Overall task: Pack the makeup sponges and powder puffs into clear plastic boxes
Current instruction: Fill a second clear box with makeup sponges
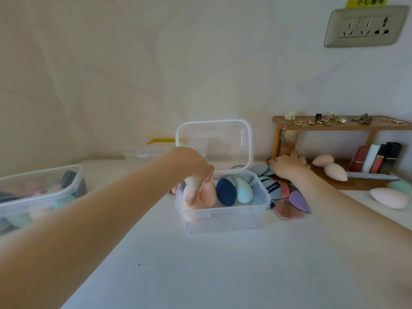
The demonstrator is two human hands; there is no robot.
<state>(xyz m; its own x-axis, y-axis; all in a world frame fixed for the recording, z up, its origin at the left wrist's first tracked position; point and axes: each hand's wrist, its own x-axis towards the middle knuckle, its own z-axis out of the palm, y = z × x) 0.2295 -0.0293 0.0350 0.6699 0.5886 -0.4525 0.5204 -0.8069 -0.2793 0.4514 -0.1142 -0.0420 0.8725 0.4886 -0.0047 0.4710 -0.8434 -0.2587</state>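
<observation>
**Packing sponges into an open clear box**

Reaching into a clear plastic box (pixel 223 216) near the middle of the white table (pixel 200 275), the person's left hand (pixel 196 172) has its fingers (pixel 189 195) curled down around a peach makeup sponge (pixel 208 192) at the box's left end. Standing upright just beside it inside the box are a navy sponge (pixel 225 191) and a pale teal sponge (pixel 243 190). The box's hinged lid (pixel 214 143) stands open at the back.

The right hand (pixel 288 166) lies behind and to the right of the box, over a heap of grey powder puffs (pixel 259 169). Whether its fingers grip anything cannot be told.

Just right of the box lie a purple sponge (pixel 299 201) and a flat pink puff (pixel 287 211). Toward the table's right edge lie more pink sponges (pixel 335 171), some under a small wooden shelf (pixel 341 126).

At the table's left edge sits a second clear box (pixel 38 197), holding mixed sponges.
</observation>
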